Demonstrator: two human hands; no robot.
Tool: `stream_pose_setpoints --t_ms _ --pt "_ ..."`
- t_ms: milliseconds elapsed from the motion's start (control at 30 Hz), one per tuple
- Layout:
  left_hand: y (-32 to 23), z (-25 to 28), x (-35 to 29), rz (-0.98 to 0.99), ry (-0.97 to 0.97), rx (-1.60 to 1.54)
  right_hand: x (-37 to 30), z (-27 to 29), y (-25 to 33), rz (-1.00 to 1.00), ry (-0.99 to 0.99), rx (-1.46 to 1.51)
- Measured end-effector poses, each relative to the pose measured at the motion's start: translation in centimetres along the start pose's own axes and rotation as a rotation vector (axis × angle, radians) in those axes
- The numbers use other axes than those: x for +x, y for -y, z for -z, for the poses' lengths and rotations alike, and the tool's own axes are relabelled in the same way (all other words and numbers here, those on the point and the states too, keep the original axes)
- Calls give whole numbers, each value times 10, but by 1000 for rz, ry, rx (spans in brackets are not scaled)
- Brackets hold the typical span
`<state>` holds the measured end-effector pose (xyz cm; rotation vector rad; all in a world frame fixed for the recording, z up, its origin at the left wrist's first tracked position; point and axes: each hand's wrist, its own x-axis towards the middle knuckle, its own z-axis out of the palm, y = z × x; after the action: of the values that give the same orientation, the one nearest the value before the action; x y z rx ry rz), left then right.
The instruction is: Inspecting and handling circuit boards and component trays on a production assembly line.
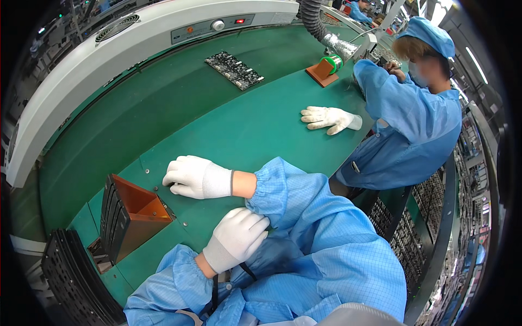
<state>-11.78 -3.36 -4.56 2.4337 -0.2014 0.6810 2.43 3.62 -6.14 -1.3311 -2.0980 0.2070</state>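
My right hand [197,177], in a white glove, is over the green table [244,127], just beside a brown bin [144,202]. Its fingers are narrow, close together and bent; their undersides are hidden, so I cannot tell whether they hold anything. My left hand [237,240], also gloved, is at the lower edge of my right sleeve [291,190], near the gathered cuff. Its fingers are narrow and curled too; I cannot tell whether they pinch the cloth. That blue sleeve reaches across in front of me, with 1 strip of bare wrist between cuff and glove. Farther off lie 1 spread white glove [330,119] and 1 circuit board [234,69]. At my right, 1 co-worker [416,127] in blue sits near the spool [333,63].
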Motion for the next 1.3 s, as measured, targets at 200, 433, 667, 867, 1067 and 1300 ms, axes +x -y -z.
stream_pose_setpoints --t_ms 200,433,667,867,1067,1300 --pt "-1 0 1 -4 -11 -4 -2 3 1 28 0 2" --pt "0 -2 -3 -19 -9 -21 -1 7 6 32 0 48" --pt "1 -6 -8 8 -13 -6 1 9 10 -16 53 63" --pt "0 -8 -7 -20 -34 15 1 12 12 -11 47 69" --pt "-2 -4 -9 3 30 -3 1 9 12 -23 53 71" --pt "-2 -3 -4 -36 -10 -33 -3 5 6 33 -9 48"
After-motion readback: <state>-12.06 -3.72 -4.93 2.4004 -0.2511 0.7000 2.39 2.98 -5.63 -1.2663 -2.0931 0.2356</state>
